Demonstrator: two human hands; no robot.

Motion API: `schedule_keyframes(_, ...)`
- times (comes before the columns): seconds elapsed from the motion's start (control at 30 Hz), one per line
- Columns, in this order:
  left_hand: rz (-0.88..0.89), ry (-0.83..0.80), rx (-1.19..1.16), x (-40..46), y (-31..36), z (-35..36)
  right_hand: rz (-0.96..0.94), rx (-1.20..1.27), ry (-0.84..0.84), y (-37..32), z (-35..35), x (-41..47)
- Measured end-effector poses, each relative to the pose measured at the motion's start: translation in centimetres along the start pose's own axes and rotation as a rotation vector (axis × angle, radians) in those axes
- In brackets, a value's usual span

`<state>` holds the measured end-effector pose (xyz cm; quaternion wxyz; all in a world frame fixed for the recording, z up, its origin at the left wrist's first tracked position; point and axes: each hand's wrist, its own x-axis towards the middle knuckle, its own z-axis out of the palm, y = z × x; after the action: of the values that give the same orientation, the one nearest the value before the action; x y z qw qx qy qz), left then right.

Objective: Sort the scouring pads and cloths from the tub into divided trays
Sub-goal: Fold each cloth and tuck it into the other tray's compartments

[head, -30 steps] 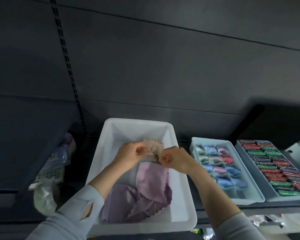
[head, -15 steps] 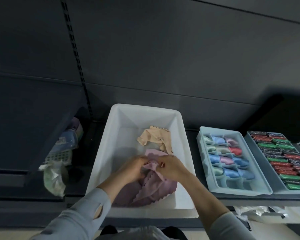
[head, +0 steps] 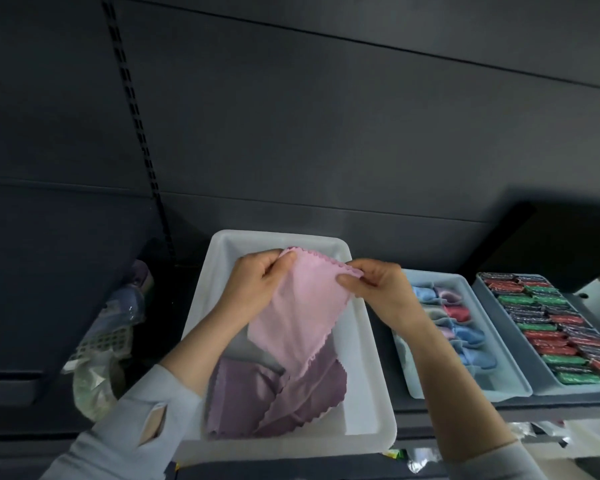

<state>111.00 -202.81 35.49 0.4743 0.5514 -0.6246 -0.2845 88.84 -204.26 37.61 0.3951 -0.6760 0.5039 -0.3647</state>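
A pink cloth [head: 300,313] with scalloped edges hangs spread above the white tub [head: 371,382]. My left hand [head: 257,282] pinches its top left corner and my right hand [head: 378,289] pinches its top right corner. Under it, purple cloths [head: 278,396] lie flat in the tub's near half. To the right stands a pale blue divided tray [head: 510,386] with folded blue, pink and red cloths in its compartments. Further right, a grey tray [head: 482,289] is packed with red, green and dark wrapped scouring pads. The beige cloth is hidden behind the pink one.
A dark shelf wall rises behind the tub, with a slotted upright [head: 132,109] at the left. A white mesh basket and plastic-wrapped items [head: 108,334] sit left of the tub. Crumpled wrappers [head: 413,459] lie below the shelf's front edge.
Both hands left the beige cloth at the tub's far end, took hold of the pink cloth low in the tub, and have lifted and spread it between them.
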Motion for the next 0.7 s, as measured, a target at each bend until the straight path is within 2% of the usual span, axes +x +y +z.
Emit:
schedule_keyframes(0.13,0.020,0.030,-0.119,0.2,2.2,-1.2,-0.029,0.020,0.065,-3.3,-1.3,-0.2)
schedule_keyframes(0.27,0.063,0.158,0.001,0.6,3.1,-0.7,-0.054,-0.423,0.270,-4.7,-1.5,1.1)
schedule_keyframes(0.37,0.090,0.240,0.021,0.5,4.0,0.5,-0.051,-0.309,0.328,-6.4,-0.4,1.4)
schedule_keyframes(0.47,0.165,0.258,-0.008,0.1,5.3,1.7,-0.079,-0.171,0.291,-7.7,0.5,1.2)
schedule_keyframes(0.7,0.176,0.154,-0.048,0.6,6.6,1.7,-0.128,-0.099,0.202,-8.5,0.2,0.9)
